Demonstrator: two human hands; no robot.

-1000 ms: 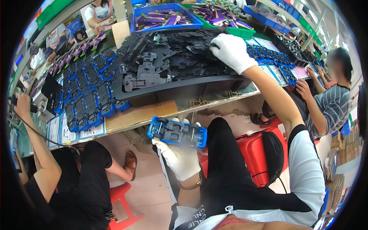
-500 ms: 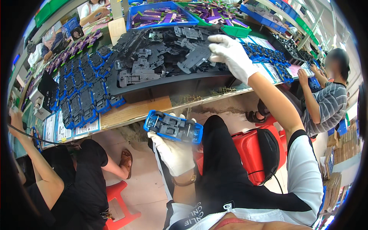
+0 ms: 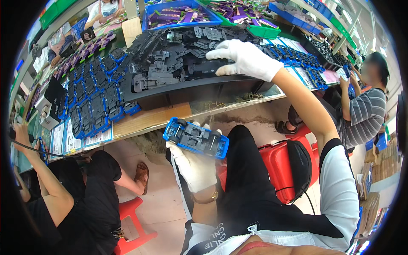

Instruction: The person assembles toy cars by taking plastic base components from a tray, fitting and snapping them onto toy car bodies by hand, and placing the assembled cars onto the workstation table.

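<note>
My left hand (image 3: 196, 170), in a white glove, holds a blue toy car (image 3: 196, 138) underside up, above my lap. Its grey-black base plate and some wheels face upward, and my fingers wrap round it from below. Reaching out over the large black tray (image 3: 178, 94), my gloved right hand (image 3: 246, 59) has its fingers apart, with nothing visible between them. Just under those fingers is a dark, flat plastic piece (image 3: 206, 68); I cannot tell whether they touch it. Loose black chassis plates (image 3: 157, 76) are heaped in the tray.
Rows of blue-edged car bodies (image 3: 91, 100) lie left of the tray; more (image 3: 304, 66) lie right. Behind stand a blue bin (image 3: 182, 17) and a green bin (image 3: 263, 32) of purple parts. Co-workers sit both sides. A red stool (image 3: 134, 225) and a red bag (image 3: 274, 170) are below.
My right hand has shifted left over the tray, and its fingers have spread. The grey chassis plate beside it earlier no longer shows there. The car in my left hand has moved slightly right.
</note>
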